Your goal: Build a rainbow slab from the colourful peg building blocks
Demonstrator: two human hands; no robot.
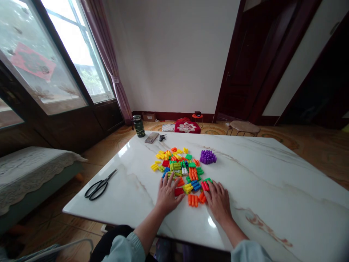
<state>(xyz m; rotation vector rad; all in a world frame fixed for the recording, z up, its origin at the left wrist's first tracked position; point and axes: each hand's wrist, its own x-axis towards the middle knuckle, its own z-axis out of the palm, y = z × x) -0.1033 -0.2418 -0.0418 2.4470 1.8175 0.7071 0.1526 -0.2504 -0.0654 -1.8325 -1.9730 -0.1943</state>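
A heap of bright plastic building pieces (193,174) in yellow, orange, green, blue, red and white is spread over the marble-patterned table. At its near left edge lies my left hand (167,194), fingers spread, beside a red piece (179,191). My right hand (218,200) rests at the near right edge with its fingers stretched out, touching or close to a red piece (204,186). Between the hands sit orange pieces (193,201). Purple pieces (208,157) stand grouped in a tight cluster to the right of the heap.
Black-handled scissors (99,186) lie on the left of the table (272,189). At its far left edge are a camouflage bottle (139,126), a phone (152,137) and keys (162,137). Beyond it stands a round stool (243,127); a covered bench (29,174) is at the left.
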